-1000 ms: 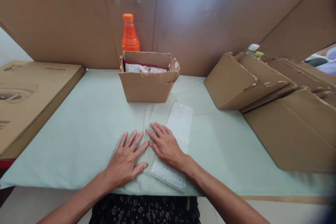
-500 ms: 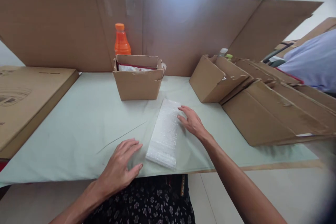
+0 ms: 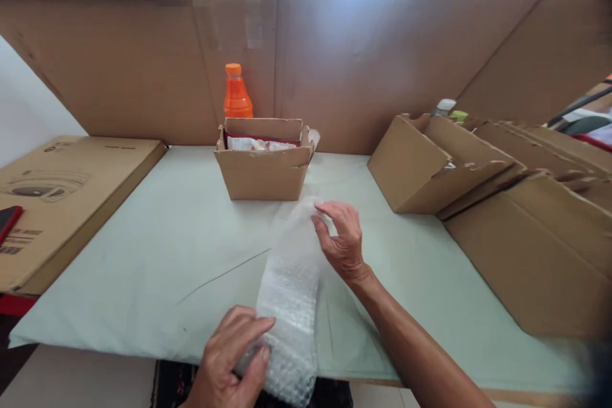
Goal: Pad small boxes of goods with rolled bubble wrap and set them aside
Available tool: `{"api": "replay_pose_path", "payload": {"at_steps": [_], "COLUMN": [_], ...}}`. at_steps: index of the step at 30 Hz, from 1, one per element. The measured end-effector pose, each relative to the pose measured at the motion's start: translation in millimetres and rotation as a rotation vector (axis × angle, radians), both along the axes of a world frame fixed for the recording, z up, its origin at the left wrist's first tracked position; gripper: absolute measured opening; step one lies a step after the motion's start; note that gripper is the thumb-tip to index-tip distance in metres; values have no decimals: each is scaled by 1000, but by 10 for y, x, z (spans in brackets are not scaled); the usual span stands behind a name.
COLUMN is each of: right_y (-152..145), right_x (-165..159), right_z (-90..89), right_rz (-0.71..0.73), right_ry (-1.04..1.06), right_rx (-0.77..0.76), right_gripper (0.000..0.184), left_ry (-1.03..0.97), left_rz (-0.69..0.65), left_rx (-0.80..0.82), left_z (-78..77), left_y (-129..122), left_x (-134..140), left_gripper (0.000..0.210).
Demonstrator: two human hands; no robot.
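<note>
A long strip of clear bubble wrap lies lengthwise on the pale green cloth, its near end bulging over the table's front edge. At its near left side, my left hand grips the edge between thumb and fingers. My right hand has thumb and forefinger closing at the far right corner of the wrap; its other fingers are curled. Just beyond the wrap's far end stands an open cardboard box with red and white packets inside.
An orange bottle stands behind the box. Several open cardboard boxes crowd the right side. A flat carton lies at left. A tall cardboard panel runs along the back. A thin dark line crosses the cloth.
Both hands have gone from hovering beside the bubble wrap to taking hold of it. The wrap has shifted toward me and its near end now hangs past the table edge.
</note>
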State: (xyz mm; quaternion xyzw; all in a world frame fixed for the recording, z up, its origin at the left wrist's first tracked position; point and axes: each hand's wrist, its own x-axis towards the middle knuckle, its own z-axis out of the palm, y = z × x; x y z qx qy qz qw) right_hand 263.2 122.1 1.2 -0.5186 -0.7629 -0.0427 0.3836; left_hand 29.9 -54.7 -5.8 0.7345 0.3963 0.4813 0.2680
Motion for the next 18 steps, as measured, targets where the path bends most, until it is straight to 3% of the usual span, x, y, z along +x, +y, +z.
{"api": "replay_pose_path", "payload": {"at_steps": [2, 4, 6, 8, 11, 14, 18], "right_y": [111, 263, 363, 324, -57, -719, -1520], "right_x": [-252, -462, -540, -444, -85, 203, 76], "right_z": [17, -38, -126, -184, -117, 71, 93], "right_rz": [105, 160, 162, 151, 250, 484, 675], "right_ry": [-47, -124, -160, -159, -188, -266, -221], "right_rx": [-10, -115, -206, -264, -353, -420, -457], "right_gripper": [27, 28, 33, 36, 44, 62, 80], "left_ry": [-39, -166, -377, -552, -607, -639, -827], "left_rz": [58, 157, 214, 200, 181, 159, 129], "left_rx": [-230, -594, -888, -1014, -1059, -1140, -1256], "left_z": [4, -33, -74, -88, -44, 42, 158], "left_y": [-70, -138, -209, -281, -364, -390, -311], "left_x": [-180, -301, -356, -361, -334, -305, -272], "left_gripper": [32, 25, 41, 56, 57, 54, 55]}}
